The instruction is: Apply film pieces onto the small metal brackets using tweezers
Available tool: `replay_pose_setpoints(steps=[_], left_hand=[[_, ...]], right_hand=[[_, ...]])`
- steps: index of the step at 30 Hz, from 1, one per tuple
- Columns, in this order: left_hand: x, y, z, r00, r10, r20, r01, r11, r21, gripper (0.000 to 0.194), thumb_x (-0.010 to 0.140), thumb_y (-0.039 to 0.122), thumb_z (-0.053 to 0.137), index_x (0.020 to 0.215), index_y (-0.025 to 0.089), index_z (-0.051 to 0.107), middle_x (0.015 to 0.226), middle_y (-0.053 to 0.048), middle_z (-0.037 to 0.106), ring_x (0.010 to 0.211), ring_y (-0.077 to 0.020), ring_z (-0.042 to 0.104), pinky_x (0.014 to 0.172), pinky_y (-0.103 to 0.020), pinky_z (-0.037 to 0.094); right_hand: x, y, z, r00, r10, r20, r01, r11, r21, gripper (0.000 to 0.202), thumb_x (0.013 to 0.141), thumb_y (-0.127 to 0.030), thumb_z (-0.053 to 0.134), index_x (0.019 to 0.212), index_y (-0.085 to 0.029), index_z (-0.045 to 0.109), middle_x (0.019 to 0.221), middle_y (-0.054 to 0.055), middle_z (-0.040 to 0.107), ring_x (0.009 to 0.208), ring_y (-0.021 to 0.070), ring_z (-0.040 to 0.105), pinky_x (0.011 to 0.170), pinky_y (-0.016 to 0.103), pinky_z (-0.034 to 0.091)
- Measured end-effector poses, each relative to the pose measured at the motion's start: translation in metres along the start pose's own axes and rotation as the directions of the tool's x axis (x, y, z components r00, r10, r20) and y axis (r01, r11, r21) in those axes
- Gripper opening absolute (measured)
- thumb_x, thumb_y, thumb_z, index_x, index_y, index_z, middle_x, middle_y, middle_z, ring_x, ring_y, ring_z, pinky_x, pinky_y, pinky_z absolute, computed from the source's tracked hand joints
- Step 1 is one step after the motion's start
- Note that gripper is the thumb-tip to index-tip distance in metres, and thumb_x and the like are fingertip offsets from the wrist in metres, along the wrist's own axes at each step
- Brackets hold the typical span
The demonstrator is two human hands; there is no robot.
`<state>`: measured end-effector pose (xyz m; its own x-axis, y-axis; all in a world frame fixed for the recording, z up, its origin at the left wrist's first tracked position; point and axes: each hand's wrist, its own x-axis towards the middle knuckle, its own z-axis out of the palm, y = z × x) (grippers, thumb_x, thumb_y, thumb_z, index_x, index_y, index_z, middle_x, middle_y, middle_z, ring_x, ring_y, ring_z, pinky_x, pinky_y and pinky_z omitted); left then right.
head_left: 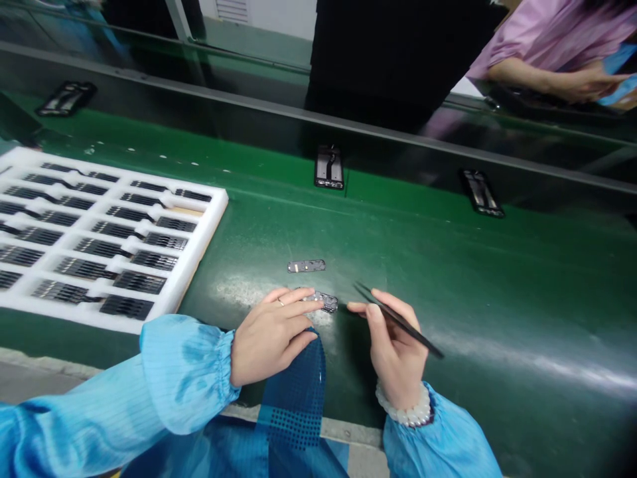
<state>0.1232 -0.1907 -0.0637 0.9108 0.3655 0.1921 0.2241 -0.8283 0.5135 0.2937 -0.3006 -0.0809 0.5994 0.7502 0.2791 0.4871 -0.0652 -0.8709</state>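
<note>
My left hand (pixel 276 332) lies with its fingers stretched out, the fingertips on a small dark plastic part (pixel 329 303) that they partly cover. Its thumb rests at the top edge of a blue sheet with rows of small dots (pixel 296 398), which hangs over the bench's front edge. Black tweezers (pixel 421 337) are held in my right hand (pixel 398 352), their tips pointing up and left, apart from the part. A second, similar flat part (pixel 306 265) lies just beyond my left fingers, with a pale patch on it.
A white foam tray (pixel 219 212) holding many thin black parts stands on the left of the green bench (pixel 497 285). Black phone-like housings (pixel 329 167) (pixel 482 192) (pixel 66 98) lie along the back strip. Beyond the rail, a person in a pink sleeve (pixel 527 40) works at the right.
</note>
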Motion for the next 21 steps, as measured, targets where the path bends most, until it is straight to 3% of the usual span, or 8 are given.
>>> replay_pose_setpoints(steps=[2, 5, 7, 10, 15, 21], left_hand=[[-0.002, 0.001, 0.001, 0.999, 0.04, -0.028, -0.04, 0.999, 0.025, 0.023, 0.092, 0.024, 0.045, 0.079, 0.017, 0.063, 0.119, -0.002, 0.062, 0.121, -0.0224, 0.046, 0.096, -0.038, 0.035], [-0.004, 0.004, 0.003, 0.994, 0.094, -0.047, -0.091, 0.994, 0.061, 0.023, 0.092, 0.023, 0.044, 0.079, 0.016, 0.062, 0.114, -0.003, 0.064, 0.112, -0.0217, 0.051, 0.09, -0.037, 0.037], [-0.005, 0.005, 0.005, 0.992, 0.113, -0.054, -0.108, 0.991, 0.082, 0.023, 0.091, 0.023, 0.045, 0.079, 0.015, 0.062, 0.11, -0.003, 0.065, 0.107, -0.0205, 0.053, 0.086, -0.036, 0.038], [-0.006, 0.005, 0.008, 0.987, 0.137, -0.089, -0.126, 0.984, 0.123, 0.023, 0.092, 0.022, 0.044, 0.079, 0.014, 0.062, 0.111, -0.004, 0.065, 0.108, -0.0204, 0.052, 0.087, -0.036, 0.038], [-0.007, 0.003, 0.011, 0.983, 0.133, -0.13, -0.113, 0.983, 0.145, 0.024, 0.092, 0.023, 0.044, 0.078, 0.014, 0.061, 0.114, -0.004, 0.063, 0.107, -0.0202, 0.052, 0.087, -0.035, 0.04], [-0.008, 0.005, 0.007, 0.99, 0.074, -0.12, -0.059, 0.99, 0.129, 0.02, 0.09, 0.022, 0.046, 0.079, 0.016, 0.062, 0.118, -0.003, 0.06, 0.108, -0.0221, 0.049, 0.088, -0.038, 0.042]], right_hand=[[0.003, 0.0, -0.001, 0.992, -0.094, 0.08, 0.096, 0.995, -0.017, 0.026, 0.091, -0.019, 0.047, 0.116, -0.023, 0.054, 0.094, 0.005, 0.07, 0.091, 0.0196, 0.067, 0.086, 0.039, 0.051], [0.01, -0.001, 0.002, 0.928, -0.253, 0.273, 0.287, 0.953, -0.092, 0.022, 0.086, -0.019, 0.055, 0.107, -0.024, 0.056, 0.105, 0.008, 0.067, 0.108, 0.0226, 0.058, 0.092, 0.04, 0.047], [0.015, -0.001, 0.006, 0.893, -0.299, 0.337, 0.357, 0.926, -0.123, 0.022, 0.083, -0.02, 0.06, 0.105, -0.023, 0.056, 0.106, 0.009, 0.065, 0.11, 0.0238, 0.056, 0.09, 0.04, 0.048], [0.019, 0.0, 0.011, 0.87, -0.318, 0.377, 0.391, 0.911, -0.134, 0.016, 0.086, -0.019, 0.057, 0.101, -0.023, 0.055, 0.097, 0.007, 0.065, 0.098, 0.0214, 0.06, 0.083, 0.036, 0.05], [0.019, 0.0, 0.012, 0.893, -0.277, 0.355, 0.348, 0.925, -0.152, 0.007, 0.088, -0.021, 0.052, 0.095, -0.021, 0.054, 0.082, 0.004, 0.063, 0.076, 0.0177, 0.062, 0.069, 0.03, 0.052], [0.016, -0.002, 0.01, 0.851, -0.31, 0.424, 0.408, 0.899, -0.162, 0.026, 0.084, -0.026, 0.059, 0.108, -0.022, 0.05, 0.102, 0.009, 0.063, 0.096, 0.0232, 0.06, 0.081, 0.037, 0.051]])
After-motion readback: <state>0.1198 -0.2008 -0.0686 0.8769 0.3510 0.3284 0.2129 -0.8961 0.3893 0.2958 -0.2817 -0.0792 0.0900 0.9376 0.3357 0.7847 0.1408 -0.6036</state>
